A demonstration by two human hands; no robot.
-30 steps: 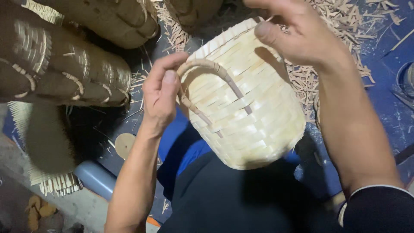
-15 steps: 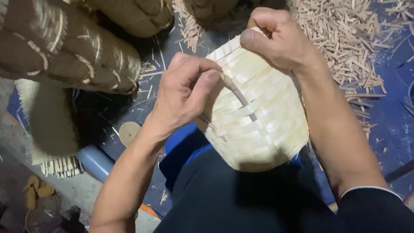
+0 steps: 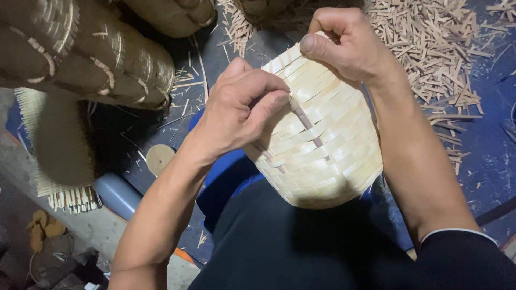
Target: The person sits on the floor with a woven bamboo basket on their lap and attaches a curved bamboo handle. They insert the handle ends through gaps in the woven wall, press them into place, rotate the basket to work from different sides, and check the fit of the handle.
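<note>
So the pale woven bamboo basket (image 3: 322,145) sits dead centre, resting on the person's lap with its rounded bottom toward 6 o'clock and its open rim up at 12. Left hand (image 3: 239,110) comes in from 7 o'clock and lies on the basket's side, thumb and fingers pinched shut on a thin bamboo strip (image 3: 303,119) that runs down through the weave. Right hand (image 3: 344,45) is at 12 to 1 o'clock, curled into a closed fist gripping the basket's rim. Off at 10 o'clock there's a stack of darker woven baskets (image 3: 91,53), and a heap of bamboo offcuts (image 3: 430,43) is spread over the blue floor at 1 to 2 o'clock. A small round wooden disc (image 3: 159,158) lies at 9 o'clock.
</note>
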